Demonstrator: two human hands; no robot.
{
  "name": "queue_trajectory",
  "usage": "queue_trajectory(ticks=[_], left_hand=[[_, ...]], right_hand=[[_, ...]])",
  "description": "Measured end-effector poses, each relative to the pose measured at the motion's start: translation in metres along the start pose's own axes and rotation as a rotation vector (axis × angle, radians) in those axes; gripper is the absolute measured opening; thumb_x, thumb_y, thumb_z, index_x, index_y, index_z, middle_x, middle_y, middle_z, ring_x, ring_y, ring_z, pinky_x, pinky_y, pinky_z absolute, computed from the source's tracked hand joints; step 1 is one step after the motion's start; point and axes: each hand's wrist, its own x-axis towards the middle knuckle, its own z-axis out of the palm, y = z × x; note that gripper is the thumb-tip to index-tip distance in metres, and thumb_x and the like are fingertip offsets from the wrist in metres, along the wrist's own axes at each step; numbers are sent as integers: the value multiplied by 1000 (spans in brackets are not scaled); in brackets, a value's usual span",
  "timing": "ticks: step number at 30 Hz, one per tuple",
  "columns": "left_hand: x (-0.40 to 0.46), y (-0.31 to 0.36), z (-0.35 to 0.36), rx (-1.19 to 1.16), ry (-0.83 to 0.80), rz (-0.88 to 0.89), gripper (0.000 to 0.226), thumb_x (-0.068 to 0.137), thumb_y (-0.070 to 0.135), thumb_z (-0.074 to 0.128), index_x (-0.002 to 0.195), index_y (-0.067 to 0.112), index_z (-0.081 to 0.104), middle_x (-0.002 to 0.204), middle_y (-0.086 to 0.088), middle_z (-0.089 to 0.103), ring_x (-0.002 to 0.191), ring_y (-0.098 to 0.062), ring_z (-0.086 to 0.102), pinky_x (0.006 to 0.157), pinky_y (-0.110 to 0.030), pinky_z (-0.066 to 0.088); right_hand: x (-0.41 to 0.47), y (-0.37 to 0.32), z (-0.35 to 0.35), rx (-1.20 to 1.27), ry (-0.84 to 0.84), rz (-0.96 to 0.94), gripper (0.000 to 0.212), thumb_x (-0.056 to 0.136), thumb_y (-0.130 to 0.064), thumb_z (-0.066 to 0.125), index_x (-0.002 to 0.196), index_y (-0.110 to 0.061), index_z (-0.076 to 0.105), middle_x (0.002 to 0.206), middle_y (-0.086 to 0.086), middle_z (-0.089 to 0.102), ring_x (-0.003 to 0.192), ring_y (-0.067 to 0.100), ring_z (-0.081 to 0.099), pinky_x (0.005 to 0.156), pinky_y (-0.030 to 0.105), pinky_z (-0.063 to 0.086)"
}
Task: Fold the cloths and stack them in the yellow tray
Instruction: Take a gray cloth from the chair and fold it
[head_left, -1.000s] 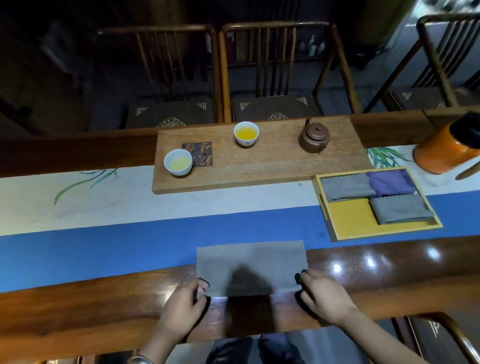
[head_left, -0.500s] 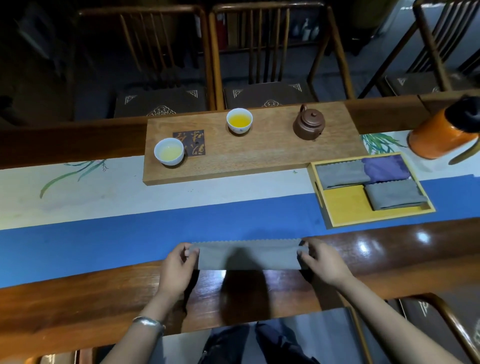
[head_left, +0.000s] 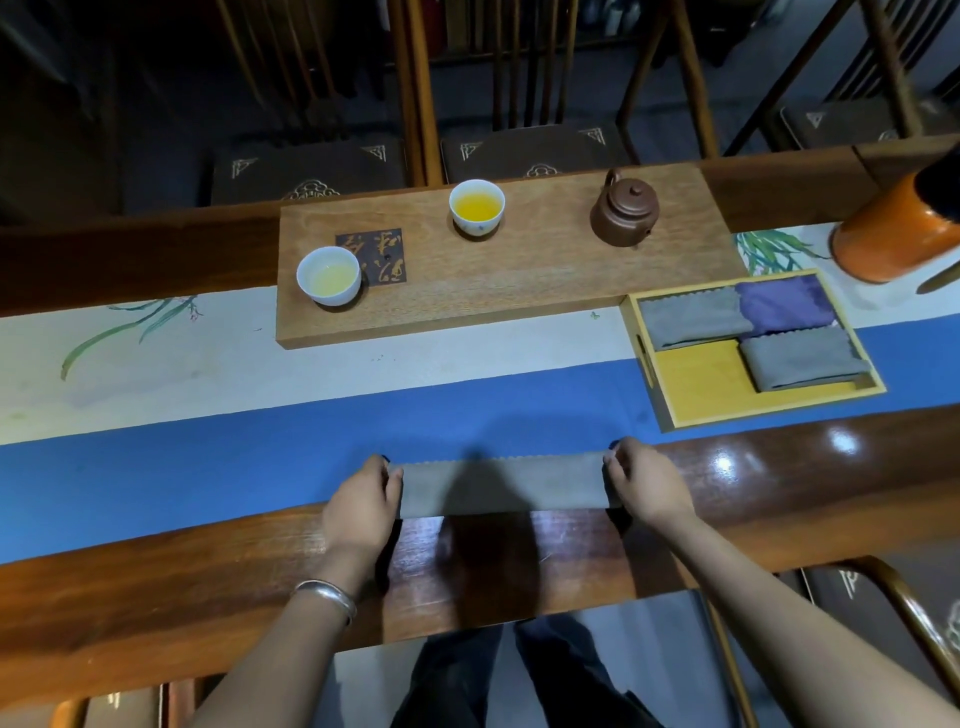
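Your left hand (head_left: 363, 506) and right hand (head_left: 647, 486) now pinch the grey cloth (head_left: 501, 486), just folded in half lengthwise at the tabletop's near edge; another fold looks due.

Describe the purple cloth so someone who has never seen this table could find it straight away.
Start at the long wooden board with the teapot; at its near right corner sits the yellow tray. The purple cloth lies folded in the tray's far right corner. It is the only purple one: the two cloths beside it in the tray are grey.
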Motion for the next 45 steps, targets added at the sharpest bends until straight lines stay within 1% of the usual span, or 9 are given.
queue_trajectory(ticks=[6,10,15,21,26,30,34,41,45], left_hand=[[0,-1,2,-11,24,-20,22,97,39,44,93,19,50,79,-1,61,73,-27,58,54,-32,42],[-2,-8,0,-127,80,-126,16,98,19,45,106,8,52,102,-14,60,89,-37,60,64,-32,39],[-17,-10,-1,-241,76,-256,26,99,24,42,99,2,56,101,-23,65,91,-39,60,68,-33,37],[-22,17,3,-410,-20,-379,41,86,24,64,117,-1,57,109,-20,65,110,-37,56,84,-37,45],[-16,26,7,-581,28,-501,43,85,19,68,121,0,54,117,-17,62,109,-34,58,91,-38,46],[-17,19,5,-698,-34,-404,27,84,16,70,107,5,61,98,-11,70,93,-30,66,83,-38,52],[-25,27,-8,-671,2,-196,24,81,16,72,99,22,57,87,7,67,81,-13,64,68,-23,47],[-32,83,-21,-670,-43,3,38,81,18,70,108,36,51,88,17,63,74,5,60,61,-12,45],[-37,117,-13,-731,-127,47,29,84,25,70,95,41,49,81,13,64,65,4,60,61,-19,48]], right_hand=[[-2,1,10,33,52,120,17,94,-24,48,93,-8,54,89,10,62,85,33,61,62,34,43],[-14,7,11,94,105,182,13,93,-18,48,97,-6,53,93,14,63,84,33,60,62,34,41],[-46,2,14,174,214,-12,17,97,-20,42,84,-11,48,79,7,56,71,27,57,56,33,37],[-53,-30,25,200,63,-194,10,97,-26,43,92,-21,51,91,-2,57,83,15,57,70,34,49],[-43,-53,30,255,12,-223,16,98,-28,42,103,-19,55,101,-2,61,91,15,59,78,35,50],[-37,-62,39,288,-114,-217,23,97,-19,45,115,-13,57,114,2,63,104,18,59,89,30,47],[-34,-63,42,378,-146,-115,23,95,-12,48,115,-9,60,116,5,64,108,18,57,92,24,42],[-43,-79,12,858,-222,69,19,94,1,45,91,-1,63,86,15,65,84,27,60,82,38,48],[-59,-97,-12,1094,-322,62,28,97,-9,46,73,-11,59,74,9,57,69,20,56,64,28,45]])
